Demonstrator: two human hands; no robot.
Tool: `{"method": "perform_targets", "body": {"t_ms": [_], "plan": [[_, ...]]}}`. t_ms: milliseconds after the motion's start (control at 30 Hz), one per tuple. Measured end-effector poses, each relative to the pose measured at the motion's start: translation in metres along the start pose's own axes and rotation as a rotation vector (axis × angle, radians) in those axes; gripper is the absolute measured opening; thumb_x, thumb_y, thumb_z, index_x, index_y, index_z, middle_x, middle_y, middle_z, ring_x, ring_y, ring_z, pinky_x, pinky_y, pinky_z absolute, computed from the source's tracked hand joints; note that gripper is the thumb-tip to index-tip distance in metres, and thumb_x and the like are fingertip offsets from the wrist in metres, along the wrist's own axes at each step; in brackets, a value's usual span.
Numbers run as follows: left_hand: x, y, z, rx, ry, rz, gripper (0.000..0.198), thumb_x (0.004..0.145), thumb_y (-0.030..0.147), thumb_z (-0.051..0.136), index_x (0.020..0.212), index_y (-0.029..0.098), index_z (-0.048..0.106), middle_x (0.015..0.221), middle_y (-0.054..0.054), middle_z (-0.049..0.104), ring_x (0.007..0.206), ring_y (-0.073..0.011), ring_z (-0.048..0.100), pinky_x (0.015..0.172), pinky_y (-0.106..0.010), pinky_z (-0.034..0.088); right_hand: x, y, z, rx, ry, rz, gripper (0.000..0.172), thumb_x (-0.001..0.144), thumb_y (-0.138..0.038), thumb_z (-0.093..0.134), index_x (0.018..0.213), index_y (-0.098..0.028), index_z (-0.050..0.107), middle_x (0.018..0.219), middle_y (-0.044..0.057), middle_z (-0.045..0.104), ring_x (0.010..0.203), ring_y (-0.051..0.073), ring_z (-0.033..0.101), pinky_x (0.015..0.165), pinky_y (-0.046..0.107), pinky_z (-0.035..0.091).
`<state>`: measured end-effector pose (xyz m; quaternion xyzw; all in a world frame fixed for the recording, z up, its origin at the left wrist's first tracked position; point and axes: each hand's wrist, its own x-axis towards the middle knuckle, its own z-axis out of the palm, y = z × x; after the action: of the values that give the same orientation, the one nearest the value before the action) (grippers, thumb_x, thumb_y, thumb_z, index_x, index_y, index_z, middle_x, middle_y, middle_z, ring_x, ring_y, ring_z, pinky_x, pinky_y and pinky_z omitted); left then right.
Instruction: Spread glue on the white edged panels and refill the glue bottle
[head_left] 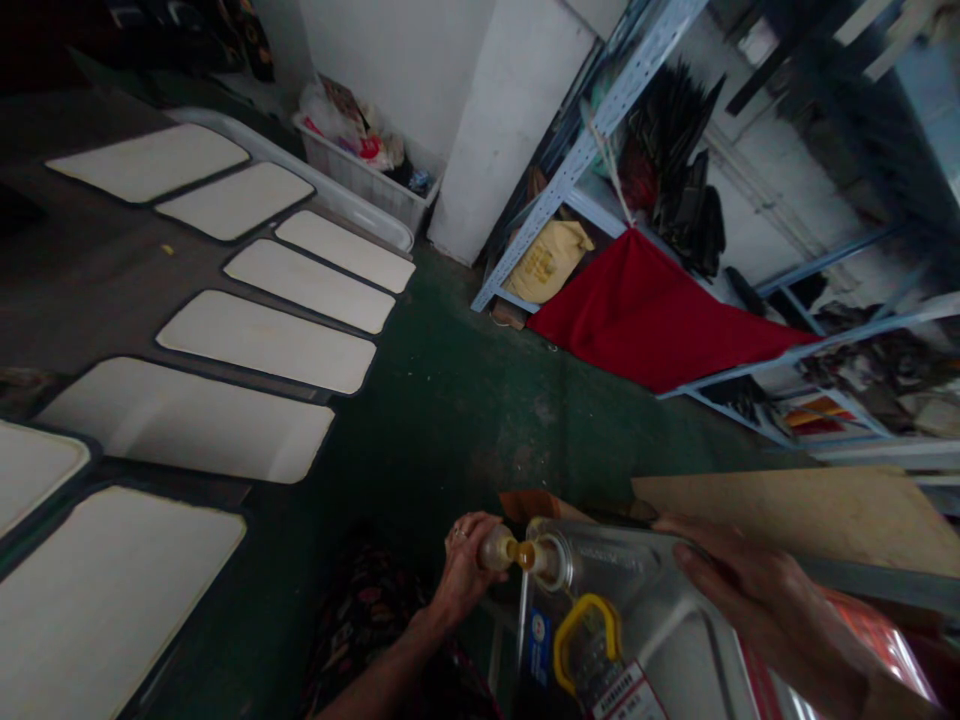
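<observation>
The left hand's (471, 555) grip encloses a small bottle (492, 549) at the mouth (556, 562) of a stiff, probably heavy metal can (652, 590), best held by its yellow handle (562, 652), the right hand (776, 598) open against it.

silver can (649, 585) w/ yellow handle (561, 645), spout (555, 562) nr sm. clear btl (495, 549)

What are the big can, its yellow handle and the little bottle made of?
The can looks like metal, shiny, with silvery glints. Its yellow handle is probably plastic: bright, smooth, evenly coloured. The bottle in the left hand seems see-through, so plastic or glass; I can't tell which.
</observation>
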<state>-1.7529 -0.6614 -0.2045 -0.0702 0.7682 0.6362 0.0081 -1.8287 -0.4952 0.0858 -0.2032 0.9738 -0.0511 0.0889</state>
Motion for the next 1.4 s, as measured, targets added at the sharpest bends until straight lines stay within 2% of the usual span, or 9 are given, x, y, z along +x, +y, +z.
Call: {"method": "perform_targets", "body": {"t_ms": [167, 500, 733, 867, 1067, 1233, 1400], "plan": [[0.001, 0.000, 0.001, 0.015, 0.007, -0.004, 0.070, 0.048, 0.024, 0.084, 0.113, 0.021, 0.057, 0.116, -0.008, 0.055, 0.113, -0.0285, 0.045, 0.096, -0.042, 0.032, -0.001, 0.001, -0.001, -0.009, 0.002, 0.001, 0.037, 0.085, -0.044, 0.042, 0.103, -0.022, 0.065, 0.102, 0.006, 0.069, 0.095, 0.023, 0.064, 0.087, 0.038, 0.050], [0.000, 0.005, -0.002, -0.015, -0.011, -0.013, 0.069, 0.050, 0.030, 0.082, 0.114, 0.023, 0.057, 0.117, -0.008, 0.054, 0.115, -0.0295, 0.043, 0.097, -0.043, 0.031, 0.004, -0.010, -0.007, -0.011, 0.002, -0.015, 0.034, 0.082, -0.041, 0.045, 0.097, -0.021, 0.068, 0.096, 0.007, 0.071, 0.088, 0.023, 0.066, 0.079, 0.034, 0.054], [0.001, 0.012, -0.005, -0.036, -0.002, -0.033, 0.067, 0.049, 0.025, 0.082, 0.112, 0.021, 0.058, 0.115, -0.008, 0.055, 0.114, -0.0294, 0.044, 0.096, -0.043, 0.032, 0.001, -0.004, -0.002, 0.008, -0.018, 0.025, 0.038, 0.084, -0.044, 0.044, 0.103, -0.020, 0.066, 0.105, 0.007, 0.068, 0.100, 0.025, 0.062, 0.090, 0.040, 0.048], [0.002, 0.017, -0.006, -0.064, 0.008, -0.033, 0.067, 0.049, 0.026, 0.083, 0.110, 0.019, 0.059, 0.113, -0.009, 0.055, 0.112, -0.0295, 0.045, 0.095, -0.043, 0.033, -0.001, -0.001, -0.002, 0.015, -0.026, 0.046, 0.036, 0.084, -0.043, 0.044, 0.104, -0.021, 0.065, 0.107, 0.006, 0.068, 0.101, 0.023, 0.062, 0.091, 0.036, 0.048], [0.001, 0.033, -0.008, -0.128, 0.002, 0.004, 0.066, 0.050, 0.030, 0.083, 0.111, 0.022, 0.059, 0.115, -0.009, 0.054, 0.112, -0.0296, 0.044, 0.095, -0.043, 0.034, -0.011, 0.001, -0.015, -0.004, 0.026, 0.083, 0.035, 0.083, -0.044, 0.045, 0.103, -0.023, 0.066, 0.105, 0.003, 0.068, 0.102, 0.023, 0.061, 0.091, 0.033, 0.048], [-0.002, 0.047, -0.008, -0.147, -0.050, 0.034, 0.064, 0.052, 0.034, 0.082, 0.111, 0.023, 0.059, 0.114, -0.008, 0.054, 0.113, -0.0305, 0.044, 0.096, -0.044, 0.033, -0.020, 0.010, -0.029, 0.009, 0.104, 0.107, 0.034, 0.082, -0.043, 0.046, 0.100, -0.024, 0.067, 0.105, 0.003, 0.069, 0.103, 0.023, 0.061, 0.090, 0.030, 0.049], [-0.006, 0.054, -0.006, -0.153, -0.034, 0.045, 0.065, 0.052, 0.036, 0.082, 0.111, 0.023, 0.059, 0.115, -0.009, 0.053, 0.113, -0.0304, 0.044, 0.097, -0.044, 0.033, -0.026, 0.020, -0.037, 0.025, 0.055, 0.101, 0.036, 0.082, -0.044, 0.047, 0.102, -0.023, 0.067, 0.104, 0.005, 0.069, 0.100, 0.023, 0.062, 0.085, 0.027, 0.051]]}}
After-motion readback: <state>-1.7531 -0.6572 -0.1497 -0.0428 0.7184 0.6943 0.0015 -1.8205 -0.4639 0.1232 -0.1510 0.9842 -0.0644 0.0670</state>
